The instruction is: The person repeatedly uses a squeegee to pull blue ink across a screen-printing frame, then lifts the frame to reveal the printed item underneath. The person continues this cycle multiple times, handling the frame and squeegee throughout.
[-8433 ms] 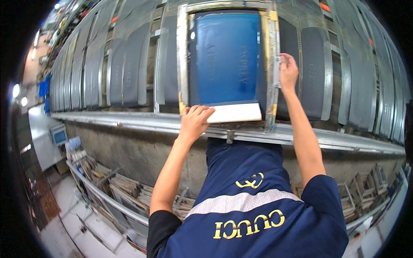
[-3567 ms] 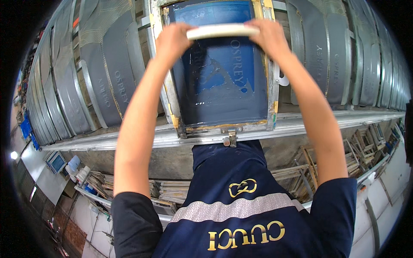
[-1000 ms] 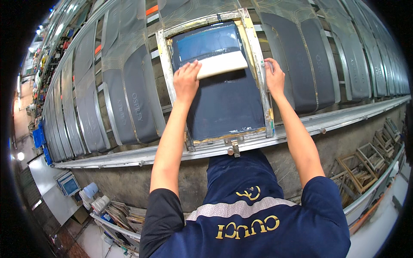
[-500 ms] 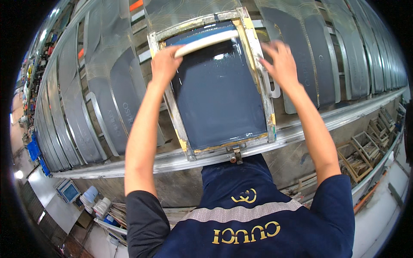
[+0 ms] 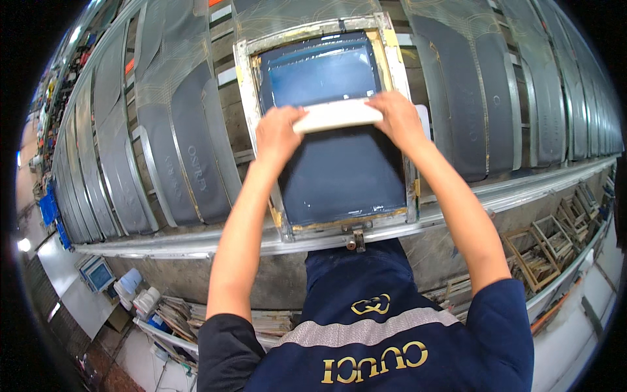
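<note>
Off-white, long, narrow bar (image 5: 338, 116) lies crosswise between the two grips, its left end clamped in the left grip (image 5: 277, 132) and its right end in the right grip (image 5: 400, 119), fingers curled over both. It sits inside a weathered, rectangular frame with yellow-taped inner edges (image 5: 313, 31); whether the bar touches the surface beneath or is just above it, I cannot tell. Just beyond the grips, inside the frame, shows a glossy blue panel (image 5: 320, 75); on the near side, below the bar, stretches a smooth dark navy film (image 5: 346, 179). A white plastic tab (image 5: 424, 121) juts out beside the right grip, partly hidden by it. Left of the left grip, a dark grey sheet with pale lettering (image 5: 186, 147) lies on the long counter (image 5: 235, 117); right of the right grip lies another dark grey sheet (image 5: 467, 111). Nearer the body than both grips, a silver metal rail (image 5: 183, 243) runs along the counter's edge, with a small metal clamp (image 5: 356, 242) at the frame's near end.
</note>
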A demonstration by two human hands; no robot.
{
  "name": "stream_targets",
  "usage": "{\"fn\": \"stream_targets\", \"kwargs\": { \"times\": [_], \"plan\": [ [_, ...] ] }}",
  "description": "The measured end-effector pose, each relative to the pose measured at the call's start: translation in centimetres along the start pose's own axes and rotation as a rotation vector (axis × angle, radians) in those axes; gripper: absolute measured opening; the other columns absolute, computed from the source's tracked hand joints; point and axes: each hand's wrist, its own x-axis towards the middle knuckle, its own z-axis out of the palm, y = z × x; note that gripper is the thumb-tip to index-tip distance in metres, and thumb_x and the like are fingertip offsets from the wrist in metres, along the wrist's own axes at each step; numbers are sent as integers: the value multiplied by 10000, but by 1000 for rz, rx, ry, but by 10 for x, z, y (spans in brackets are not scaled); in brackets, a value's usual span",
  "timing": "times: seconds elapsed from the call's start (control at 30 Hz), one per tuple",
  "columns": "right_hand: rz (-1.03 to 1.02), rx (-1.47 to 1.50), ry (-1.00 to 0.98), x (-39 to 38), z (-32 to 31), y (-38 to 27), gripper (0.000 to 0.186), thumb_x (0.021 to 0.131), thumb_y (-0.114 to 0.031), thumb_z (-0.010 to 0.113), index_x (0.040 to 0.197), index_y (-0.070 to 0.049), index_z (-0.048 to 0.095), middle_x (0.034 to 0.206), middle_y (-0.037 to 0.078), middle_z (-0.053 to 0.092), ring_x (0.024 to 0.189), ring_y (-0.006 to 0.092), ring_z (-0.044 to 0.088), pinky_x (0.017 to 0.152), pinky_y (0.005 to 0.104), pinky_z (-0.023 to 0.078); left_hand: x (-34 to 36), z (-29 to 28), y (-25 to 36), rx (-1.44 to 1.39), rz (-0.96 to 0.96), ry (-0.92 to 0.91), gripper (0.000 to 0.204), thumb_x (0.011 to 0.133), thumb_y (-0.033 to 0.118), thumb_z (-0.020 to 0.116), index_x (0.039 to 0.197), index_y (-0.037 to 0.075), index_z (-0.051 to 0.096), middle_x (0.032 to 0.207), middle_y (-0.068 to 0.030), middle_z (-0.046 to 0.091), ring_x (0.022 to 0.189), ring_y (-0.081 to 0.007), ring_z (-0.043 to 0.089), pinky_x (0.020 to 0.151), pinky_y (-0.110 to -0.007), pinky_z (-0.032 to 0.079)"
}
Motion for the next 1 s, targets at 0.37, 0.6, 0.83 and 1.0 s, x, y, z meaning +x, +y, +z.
{"fn": "stream_targets", "kwargs": {
  "times": [0.37,0.6,0.83,1.0],
  "plan": [
    [37,47,-208,-151,-29,-84,526,638,49,778,1151,-40,708,1169,108,679,1123,306,627,944,403,542,-181,26,54,-35,53,23,541,667,-74,736,1144,182,762,1196,-19,748,1098,-255,698,933,-379,561],
    [-60,-6,-26,33,-16,6,412,768,-21,736,1176,-67,705,1198,147,695,1140,333,653,1006,420,520,10,-11,-13,-54,48,122,493,789,33,714,1237,239,735,1220,-40,735,1110,-249,702,957,-371,564],
    [16,-152,-118,174,-28,48,269,797,-170,772,1053,-86,783,962,187,742,925,377,706,868,437,553,156,-37,-56,-48,27,39,361,772,213,766,1130,255,788,975,-105,768,900,-315,732,830,-409,567],
    [105,-63,-102,132,-19,45,295,764,-147,789,1057,-109,790,994,171,749,961,357,714,891,432,557,124,-24,-39,-52,-104,-37,389,738,187,806,1125,215,787,1025,-84,766,947,-279,726,846,-387,559]
  ]
}}
